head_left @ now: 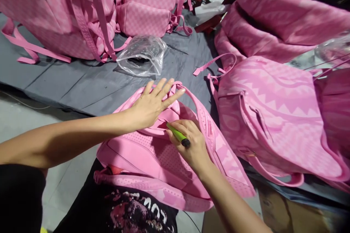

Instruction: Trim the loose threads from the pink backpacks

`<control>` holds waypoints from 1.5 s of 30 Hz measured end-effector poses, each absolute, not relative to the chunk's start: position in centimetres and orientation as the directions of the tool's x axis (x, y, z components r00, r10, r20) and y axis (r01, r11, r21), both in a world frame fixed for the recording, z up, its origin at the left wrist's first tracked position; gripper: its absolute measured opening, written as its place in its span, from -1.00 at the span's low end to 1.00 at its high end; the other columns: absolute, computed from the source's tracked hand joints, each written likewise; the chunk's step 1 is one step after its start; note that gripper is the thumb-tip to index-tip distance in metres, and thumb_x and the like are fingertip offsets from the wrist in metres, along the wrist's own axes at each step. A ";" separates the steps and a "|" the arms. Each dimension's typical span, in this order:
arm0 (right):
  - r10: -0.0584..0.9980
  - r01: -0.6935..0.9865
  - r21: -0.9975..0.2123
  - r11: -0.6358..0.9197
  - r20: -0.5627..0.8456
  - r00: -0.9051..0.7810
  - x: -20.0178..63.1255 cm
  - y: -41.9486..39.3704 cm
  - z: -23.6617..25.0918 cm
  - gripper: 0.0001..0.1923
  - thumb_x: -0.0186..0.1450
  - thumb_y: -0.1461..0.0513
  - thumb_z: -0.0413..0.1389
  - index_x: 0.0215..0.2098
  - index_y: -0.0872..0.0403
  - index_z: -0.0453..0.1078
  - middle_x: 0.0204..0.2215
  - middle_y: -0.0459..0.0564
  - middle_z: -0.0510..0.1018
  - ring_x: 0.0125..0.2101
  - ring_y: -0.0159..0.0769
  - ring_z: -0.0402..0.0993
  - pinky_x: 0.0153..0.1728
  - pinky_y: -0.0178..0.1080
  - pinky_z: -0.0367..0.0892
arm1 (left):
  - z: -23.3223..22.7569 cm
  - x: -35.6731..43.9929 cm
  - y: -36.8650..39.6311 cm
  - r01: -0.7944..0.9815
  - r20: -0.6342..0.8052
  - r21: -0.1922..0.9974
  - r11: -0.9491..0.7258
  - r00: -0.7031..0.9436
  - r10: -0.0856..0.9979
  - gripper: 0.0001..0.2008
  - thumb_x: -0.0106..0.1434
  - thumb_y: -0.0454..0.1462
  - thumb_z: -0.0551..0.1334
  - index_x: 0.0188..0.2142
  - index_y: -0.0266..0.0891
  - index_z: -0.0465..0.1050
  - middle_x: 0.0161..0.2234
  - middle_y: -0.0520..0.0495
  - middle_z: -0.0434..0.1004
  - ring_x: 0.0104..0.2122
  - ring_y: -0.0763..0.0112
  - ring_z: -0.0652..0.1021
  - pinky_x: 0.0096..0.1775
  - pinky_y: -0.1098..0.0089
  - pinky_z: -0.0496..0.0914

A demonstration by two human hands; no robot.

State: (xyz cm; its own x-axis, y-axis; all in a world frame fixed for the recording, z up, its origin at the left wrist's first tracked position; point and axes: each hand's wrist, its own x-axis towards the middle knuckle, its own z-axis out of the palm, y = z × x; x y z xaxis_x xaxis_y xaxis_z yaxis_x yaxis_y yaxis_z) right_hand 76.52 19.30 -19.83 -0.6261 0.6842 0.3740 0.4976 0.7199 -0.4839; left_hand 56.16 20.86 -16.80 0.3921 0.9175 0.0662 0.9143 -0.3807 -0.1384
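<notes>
A pink backpack (pixel 131 149) lies across my lap and the table's edge, its dotted back panel and straps facing up. My left hand (pixel 153 105) rests flat on its upper part, fingers spread. In my right hand (pixel 191 142) is a slim green-handled tool (pixel 177 134) with a black end, gripped like a pen. Its front end points into the fold at the top of the backpack, just below my left palm; the tip is too small to make out. A pink shoulder strap (pixel 203 116) curves up to the right of my right hand.
A crumpled clear plastic bag (pixel 142 58) lies on the grey-covered table (pixel 68 83) beyond my hands. Pink checked backpacks (pixel 147 3) with loose straps stand at the back. To the right, a patterned pink backpack (pixel 276 105) sits before stacked pink bags (pixel 273 18).
</notes>
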 end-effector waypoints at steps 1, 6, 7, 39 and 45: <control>0.688 0.495 -0.494 0.715 0.369 -0.625 76.5 19.4 -20.0 -0.87 0.36 0.22 0.12 -0.14 0.04 0.46 -0.24 0.05 0.54 -0.22 -0.18 0.45 -0.19 -0.11 0.42 | -17.0 56.2 21.0 0.897 0.066 -0.135 -0.421 0.432 0.899 0.09 0.20 -0.07 0.32 0.42 -0.20 -0.48 0.43 -0.36 -0.38 0.39 -0.14 -0.11 0.26 -0.11 -0.05; 0.714 0.477 -0.565 0.674 0.330 -0.617 76.6 20.0 -19.6 -0.84 0.36 0.19 0.13 -0.14 0.05 0.49 -0.29 0.03 0.56 -0.23 -0.18 0.46 -0.17 -0.10 0.41 | -17.2 56.7 21.7 0.887 0.040 -0.125 -0.445 0.452 0.891 0.19 0.17 -0.04 0.36 0.40 -0.20 -0.58 0.42 -0.40 -0.41 0.39 -0.17 -0.12 0.27 -0.15 -0.10; 0.718 0.474 -0.584 0.659 0.301 -0.628 76.7 20.1 -19.3 -0.82 0.35 0.17 0.14 -0.12 0.05 0.50 -0.28 0.03 0.57 -0.22 -0.18 0.46 -0.15 -0.09 0.41 | -17.1 56.8 21.7 0.890 0.035 -0.114 -0.442 0.449 0.893 0.16 0.19 -0.07 0.34 0.40 -0.20 -0.59 0.42 -0.40 -0.39 0.38 -0.16 -0.08 0.27 -0.13 -0.07; 0.799 0.624 -0.568 0.536 0.103 -0.593 74.3 19.5 -17.2 -0.73 0.31 0.24 0.08 -0.09 0.12 0.54 -0.23 0.06 0.63 -0.17 -0.12 0.49 -0.08 -0.06 0.42 | -16.8 56.7 21.9 0.910 -0.004 -0.090 -0.405 0.407 0.914 -0.09 0.22 -0.32 0.24 0.42 -0.29 -0.29 0.41 -0.41 -0.19 0.22 -0.02 0.28 0.17 0.13 0.09; 0.812 0.650 -0.552 0.522 0.090 -0.576 74.1 19.4 -17.1 -0.77 0.30 0.24 0.08 -0.13 0.06 0.54 -0.23 0.04 0.63 -0.18 -0.10 0.49 -0.08 -0.04 0.41 | -17.0 56.5 21.9 0.901 0.000 -0.076 -0.426 0.427 0.904 -0.08 0.21 -0.31 0.24 0.42 -0.29 -0.27 0.41 -0.44 -0.20 0.22 -0.04 0.28 0.17 0.11 0.09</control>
State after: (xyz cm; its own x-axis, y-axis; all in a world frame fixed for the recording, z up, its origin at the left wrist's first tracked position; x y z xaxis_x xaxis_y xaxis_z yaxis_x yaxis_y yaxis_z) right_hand 74.12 19.41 -17.13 -0.5763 0.8122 0.0902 0.6497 0.5224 -0.5522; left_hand 56.50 21.89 -16.98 0.4272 0.9041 0.0002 0.9015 -0.4260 -0.0764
